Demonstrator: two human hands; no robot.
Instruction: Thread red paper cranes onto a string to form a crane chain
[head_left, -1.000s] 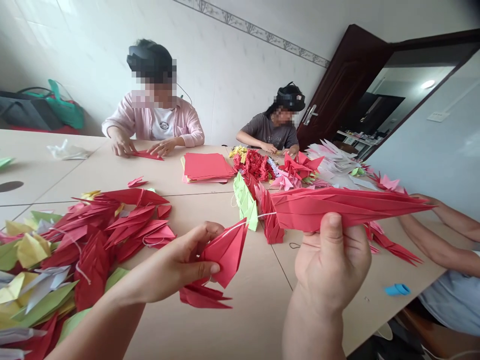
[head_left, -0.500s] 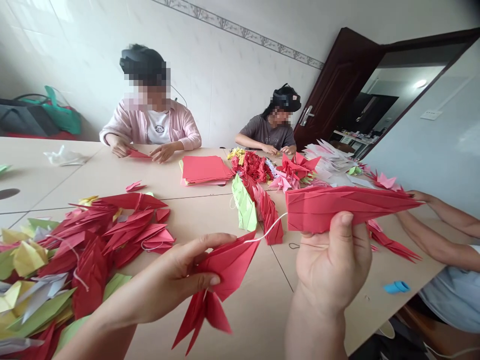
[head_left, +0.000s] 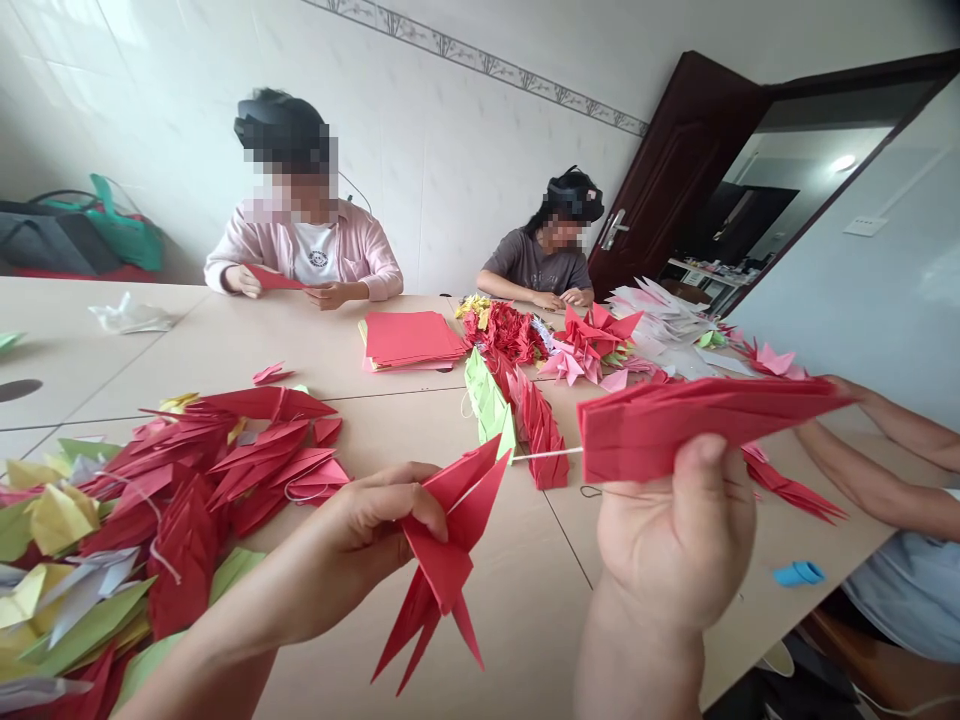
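My left hand (head_left: 322,560) pinches a red origami piece (head_left: 442,575) with spread points, held over the table near the middle of the view. In my right hand (head_left: 667,560), the thumb and fingers are closed on a stack of folded red paper pieces (head_left: 652,425), nested together and lying nearly level. A white string (head_left: 551,454) runs taut from the stack's left end towards the origami piece. Where it passes inside the stack is hidden.
A heap of folded paper pieces (head_left: 187,470) covers the table's left side. Beyond my hands are red sheets (head_left: 412,340), green folded pieces (head_left: 487,405) and mixed origami. A blue tube (head_left: 799,574) lies at right. Two people sit opposite; another person's arms (head_left: 877,460) reach in from the right.
My left hand has turned the origami piece, showing its parted points. The string, slack before, is now straight. My right hand moved slightly right. The person opposite has raised a red paper.
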